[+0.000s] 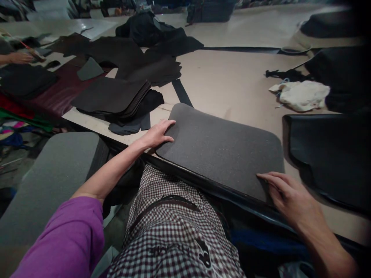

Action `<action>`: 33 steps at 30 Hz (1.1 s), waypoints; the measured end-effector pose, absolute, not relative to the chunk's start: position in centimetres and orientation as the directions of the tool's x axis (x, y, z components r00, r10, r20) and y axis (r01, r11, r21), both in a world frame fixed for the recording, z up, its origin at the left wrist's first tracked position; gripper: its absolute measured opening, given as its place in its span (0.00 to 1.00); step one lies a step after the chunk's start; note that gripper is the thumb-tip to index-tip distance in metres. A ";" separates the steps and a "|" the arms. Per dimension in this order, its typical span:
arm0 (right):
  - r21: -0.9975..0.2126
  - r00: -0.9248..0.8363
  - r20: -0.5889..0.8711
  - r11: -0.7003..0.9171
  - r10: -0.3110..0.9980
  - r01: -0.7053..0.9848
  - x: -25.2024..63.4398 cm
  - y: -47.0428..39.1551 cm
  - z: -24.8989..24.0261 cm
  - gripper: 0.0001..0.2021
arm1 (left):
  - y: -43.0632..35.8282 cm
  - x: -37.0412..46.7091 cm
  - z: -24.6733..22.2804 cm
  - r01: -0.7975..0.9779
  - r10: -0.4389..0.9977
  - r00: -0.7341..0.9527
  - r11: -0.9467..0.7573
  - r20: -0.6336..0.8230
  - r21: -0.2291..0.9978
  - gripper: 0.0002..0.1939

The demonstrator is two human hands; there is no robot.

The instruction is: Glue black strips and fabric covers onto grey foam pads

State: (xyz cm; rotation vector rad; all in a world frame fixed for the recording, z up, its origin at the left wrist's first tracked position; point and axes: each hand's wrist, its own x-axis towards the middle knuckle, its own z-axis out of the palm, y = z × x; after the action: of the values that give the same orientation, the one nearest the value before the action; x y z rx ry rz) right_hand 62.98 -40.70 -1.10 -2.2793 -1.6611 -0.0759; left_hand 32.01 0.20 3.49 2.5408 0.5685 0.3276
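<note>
- Far left, just off the table's near edge, there's a grey stack (60, 166): matte, fine-grained top, softly rounded corners, darker sides.
- Up beyond it, a co-worker's hand (21, 58) works the table's left end, near a smooth dark red sheet (58, 88) with a faint sheen.
- Moving along, a dark stack (108, 94) of thin, flat sheets, corners rounded, layers slightly fanned on the right, close to the near edge; behind it, dull dark pieces (130, 58) with ragged cut outlines.
- Now the left hand (158, 133), below a purple sleeve (69, 235): forearm stretched diagonally across the near edge, thumb and fingers parted wide, tips resting on the panel's left end.
- Centre stage, the grey panel (217, 146): a broad, flat, round-cornered shape, slightly grainy, flecked with pale specks, lying along the near edge of the smooth, pale table (220, 77).
- Over to the right hand (288, 195), at the panel's near right corner: forearm angling in from below, index finger stretched out, its tip on the top face; whether the thumb grips underneath, I can't tell.
- Far right, crumpled white cloth (304, 94), and nearer the table's edge a black piece (333, 154), smooth, with a stepped left outline and a shiny rim.
</note>
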 end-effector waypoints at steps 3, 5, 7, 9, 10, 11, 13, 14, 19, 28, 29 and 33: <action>-0.241 0.343 0.218 -0.290 0.914 0.926 62.8 -40.6 -0.9 0.17 | -0.1 31.9 3.4 0.349 0.462 0.879 -0.788 0.113 0.508 0.37; -0.247 0.349 0.202 -0.297 0.915 0.922 62.6 -40.6 -0.8 0.18 | -0.2 31.8 3.4 0.352 0.464 0.878 -0.790 0.114 0.502 0.38; -0.245 0.343 0.194 -0.293 0.919 0.924 62.5 -40.6 -0.7 0.18 | -0.2 31.8 3.5 0.353 0.471 0.873 -0.787 0.123 0.506 0.38; -0.235 0.343 0.193 -0.296 0.919 0.926 62.4 -40.6 -0.6 0.18 | -0.1 31.8 3.8 0.355 0.484 0.864 -0.781 0.139 0.514 0.39; -0.232 0.346 0.195 -0.300 0.918 0.925 62.4 -40.6 -0.6 0.18 | 0.0 31.8 4.0 0.355 0.491 0.859 -0.777 0.146 0.520 0.39; -0.230 0.349 0.199 -0.302 0.916 0.925 62.4 -40.6 -0.6 0.18 | 0.1 31.8 4.2 0.355 0.497 0.854 -0.773 0.153 0.526 0.39; -0.232 0.355 0.203 -0.307 0.913 0.923 62.3 -40.6 -0.7 0.18 | 0.4 31.7 4.6 0.351 0.502 0.850 -0.766 0.160 0.538 0.39; -0.234 0.355 0.209 -0.306 0.911 0.923 62.3 -40.5 -0.7 0.18 | 0.4 31.7 4.6 0.349 0.502 0.850 -0.764 0.159 0.543 0.39; -0.225 0.352 0.207 -0.306 0.913 0.925 62.3 -40.6 -0.7 0.18 | 0.3 31.5 4.0 0.346 0.489 0.860 -0.771 0.148 0.535 0.38; -0.188 0.310 0.243 -0.269 0.919 0.945 62.2 -40.7 -0.8 0.18 | -0.7 31.2 2.9 0.422 0.519 0.845 -0.796 0.131 0.435 0.36; -0.188 0.307 0.251 -0.265 0.918 0.946 62.1 -40.7 -0.8 0.18 | -0.9 31.2 2.9 0.450 0.537 0.834 -0.792 0.122 0.414 0.37; -0.201 0.327 0.270 -0.279 0.906 0.939 61.6 -40.4 -1.0 0.20 | -1.7 30.6 3.1 0.531 0.575 0.805 -0.808 0.146 0.256 0.35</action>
State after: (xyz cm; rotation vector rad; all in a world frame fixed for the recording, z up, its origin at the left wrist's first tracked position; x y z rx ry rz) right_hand 61.64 -40.37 -0.98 -2.2762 -1.6487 -0.1465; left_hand 30.60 -1.72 3.07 2.7893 0.8646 0.3208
